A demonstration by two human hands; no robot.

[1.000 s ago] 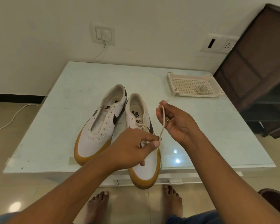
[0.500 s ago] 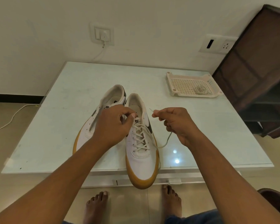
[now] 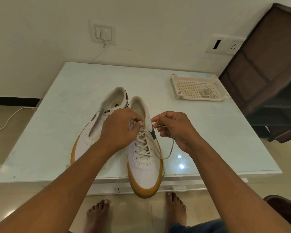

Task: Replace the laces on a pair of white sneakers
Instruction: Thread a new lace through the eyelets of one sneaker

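With my left hand (image 3: 119, 130) and right hand (image 3: 176, 128) each pinching the lace (image 3: 165, 158) near the top holes, I judge the shoe (image 3: 144, 172) at the table's (image 3: 57, 115) front edge nearly laced, the other shoe (image 3: 91, 132) bare.

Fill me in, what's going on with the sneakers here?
A person is lacing one of two white sneakers on the table. The left hand pinches the lace at the top eyelets of the laced sneaker, whose toe overhangs the table edge; the right hand pinches its free end, which hangs in a slack loop alongside. The other sneaker has no lace. A coiled lace lies in the tray at the far corner.
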